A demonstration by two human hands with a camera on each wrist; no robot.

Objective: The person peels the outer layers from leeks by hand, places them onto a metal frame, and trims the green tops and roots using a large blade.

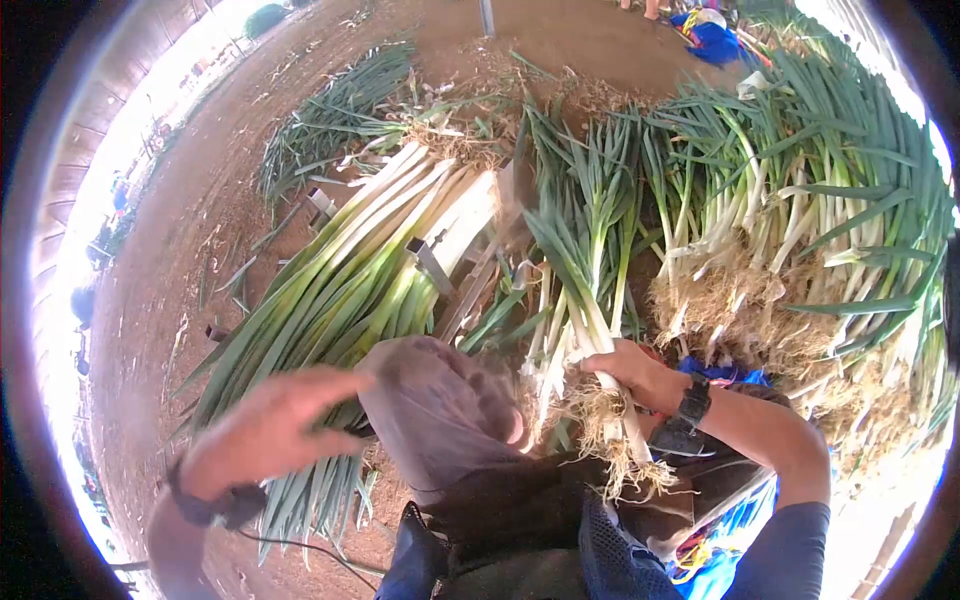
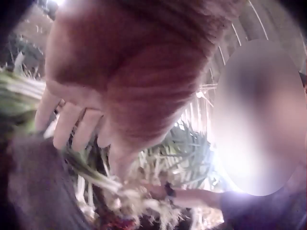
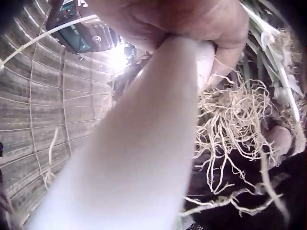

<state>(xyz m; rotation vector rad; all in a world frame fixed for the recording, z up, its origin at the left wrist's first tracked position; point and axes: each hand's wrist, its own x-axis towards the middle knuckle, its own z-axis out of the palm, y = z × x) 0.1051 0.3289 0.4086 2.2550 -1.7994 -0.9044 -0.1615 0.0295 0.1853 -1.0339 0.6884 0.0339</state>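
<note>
My right hand (image 1: 640, 375) grips a couple of leeks (image 1: 588, 290) by their white stalks, just above the roots. Their green leaves point away from me and the shaggy roots (image 1: 625, 455) hang toward my lap. In the right wrist view a thick white stalk (image 3: 139, 139) runs from under the fingers toward the camera, beside a tangle of pale roots (image 3: 235, 120). Blurred in the head view, my left hand (image 1: 275, 425) is held up left of my knee with fingers spread and nothing in them. Its bare palm (image 2: 129, 81) fills the left wrist view.
A bundle of leeks with bare white stalks (image 1: 400, 230) lies on a metal frame (image 1: 430, 265) at left. Large heaps of rooted leeks (image 1: 760, 180) stand at right. My knee (image 1: 425, 400) sits between the hands. More leeks (image 1: 330, 120) lie on the dirt ground (image 1: 190, 270) behind.
</note>
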